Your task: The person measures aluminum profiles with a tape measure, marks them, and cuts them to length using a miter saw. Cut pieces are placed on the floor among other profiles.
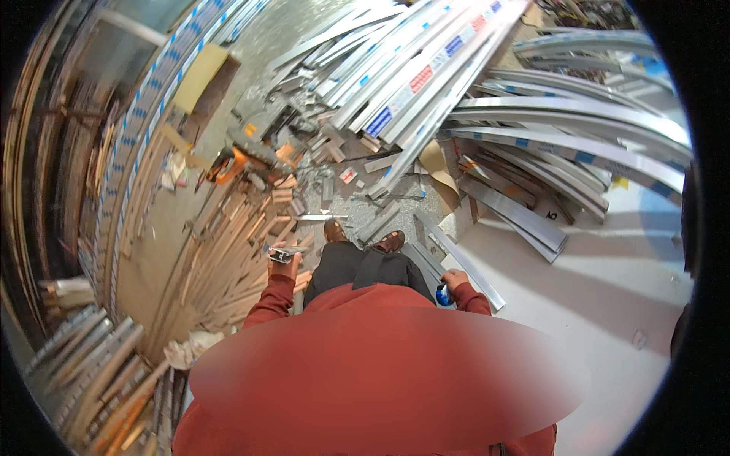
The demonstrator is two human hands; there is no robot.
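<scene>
Stock marked with blue stripes (156, 95) is laid lengthwise at 10 o'clock from the feet, where its length seems best borne by the ground. Timber strips (228, 243) are heaped loosely at 9. Now to 8: a small silver-and-black piece (280, 256) is clamped in the fingers of the left hand (284, 269), raised ahead of the sleeve, probably so it stays in sight. At 1, printed profiles (426, 76) are bundled side by side, likely for steadiness. Over at 4, a blue item (443, 295) is wrapped by the right hand (457, 279), carried low beside the thigh; its kind cannot be told.

Room, then! Footing is broken up by the strips at 9; the shoes (391, 242) are hemmed in by offcuts toward 12. A long edge is presented by the metal strip (445, 242) at 3, silver lengths (563, 114) are spread at 2, and the widest room is offered over pale floor (578, 327) around 4.
</scene>
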